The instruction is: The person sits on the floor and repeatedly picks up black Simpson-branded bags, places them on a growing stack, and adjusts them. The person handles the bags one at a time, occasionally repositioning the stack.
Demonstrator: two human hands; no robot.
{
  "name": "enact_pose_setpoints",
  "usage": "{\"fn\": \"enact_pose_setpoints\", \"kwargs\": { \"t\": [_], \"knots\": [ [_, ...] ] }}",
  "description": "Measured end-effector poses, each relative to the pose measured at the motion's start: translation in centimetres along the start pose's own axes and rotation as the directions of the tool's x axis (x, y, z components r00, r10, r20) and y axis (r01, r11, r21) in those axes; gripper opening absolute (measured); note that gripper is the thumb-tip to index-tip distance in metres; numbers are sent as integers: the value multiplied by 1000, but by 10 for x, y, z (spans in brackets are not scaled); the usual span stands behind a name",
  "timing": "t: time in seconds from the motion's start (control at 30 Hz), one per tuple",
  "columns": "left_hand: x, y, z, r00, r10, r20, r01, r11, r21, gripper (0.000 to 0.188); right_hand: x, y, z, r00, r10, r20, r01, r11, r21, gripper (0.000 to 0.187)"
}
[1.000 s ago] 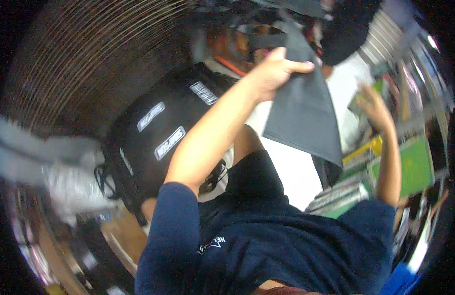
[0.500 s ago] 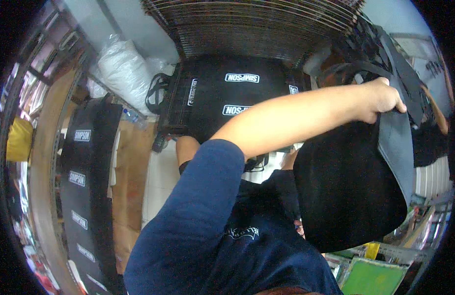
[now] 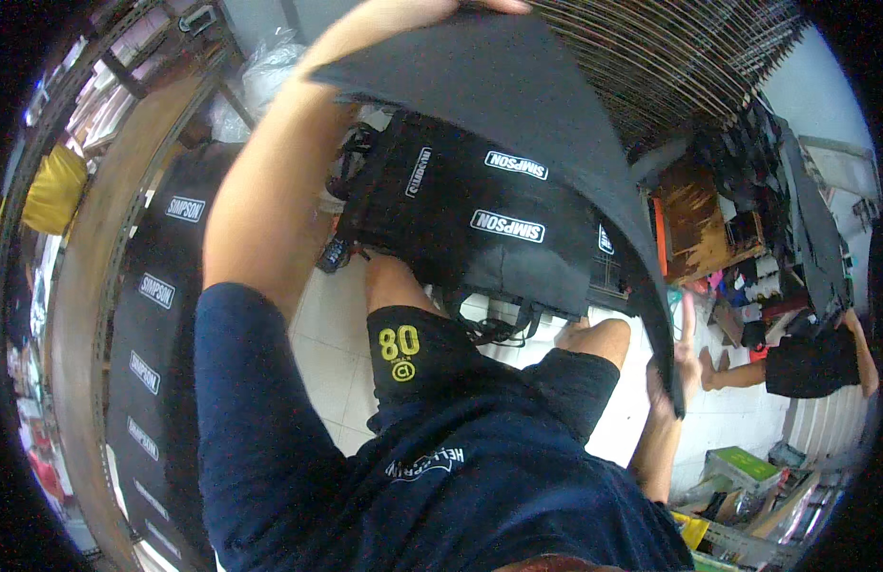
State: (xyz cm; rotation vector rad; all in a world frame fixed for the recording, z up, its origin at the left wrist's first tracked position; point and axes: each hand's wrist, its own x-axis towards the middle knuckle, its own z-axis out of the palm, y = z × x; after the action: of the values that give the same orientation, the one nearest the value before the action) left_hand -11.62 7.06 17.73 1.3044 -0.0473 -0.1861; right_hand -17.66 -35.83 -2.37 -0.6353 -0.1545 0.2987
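A large dark grey, fabric-like sheet (image 3: 546,67) stretches in an arc between my two hands. At the top of the view, my left hand (image 3: 446,8) is closed on its far edge, partly cut off by the picture's rim. My right hand (image 3: 678,379) grips the sheet's lower right end, near my right knee. Beneath the sheet lie black fabric pieces (image 3: 503,195) with white printed labels, on a dark frame in front of my legs. The sheet covers part of them. Loose black straps (image 3: 499,324) hang at their near edge.
A rack of thin rods (image 3: 689,48) rises at the far side. Along the left runs a shelf (image 3: 89,315) beside a long black strip with white labels (image 3: 155,291). Another person (image 3: 813,367) is at the right, near hanging dark sheets (image 3: 804,200). A green box (image 3: 742,467) sits lower right.
My left hand has swung from the right to the top centre-left, carrying the sheet's edge over the labelled pieces. My right hand, mostly hidden before, now shows on the sheet's other end.
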Motion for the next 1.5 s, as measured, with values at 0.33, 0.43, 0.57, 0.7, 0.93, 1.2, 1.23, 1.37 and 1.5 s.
{"fn": "enact_pose_setpoints", "kwargs": {
  "t": [0.33,0.43,0.57,0.7,0.93,1.2,1.23,1.37,1.5],
  "knots": [
    [-92,7,-231,746,339,-573,-257,941,222,14,208,47,143,928,260,266,-111,877,-468,66],
    [-100,-1,-292,749,273,-603,-117,952,284,14,259,105,173,926,343,159,-198,798,-569,57],
    [-52,-41,-381,690,202,-695,-46,971,236,14,353,169,148,902,420,97,-289,756,-588,50],
    [3,-76,-442,658,126,-743,-24,989,146,18,420,211,138,900,435,-30,-327,629,-705,49],
    [71,-88,-509,788,69,-612,-42,997,59,18,487,232,135,940,336,60,-188,656,-731,61],
    [37,-153,-472,763,-112,-637,101,993,-54,44,406,271,63,965,250,86,-73,565,-822,79],
    [43,-183,-483,781,-132,-610,132,990,-45,47,386,285,40,960,280,-4,-179,601,-779,80],
    [4,-300,-547,555,-95,-827,518,817,254,56,334,366,-26,921,373,-117,-283,431,-857,82],
    [33,-381,-551,708,-315,-632,594,750,291,69,311,454,-119,939,312,-148,-215,190,-958,81]
  ]
}}
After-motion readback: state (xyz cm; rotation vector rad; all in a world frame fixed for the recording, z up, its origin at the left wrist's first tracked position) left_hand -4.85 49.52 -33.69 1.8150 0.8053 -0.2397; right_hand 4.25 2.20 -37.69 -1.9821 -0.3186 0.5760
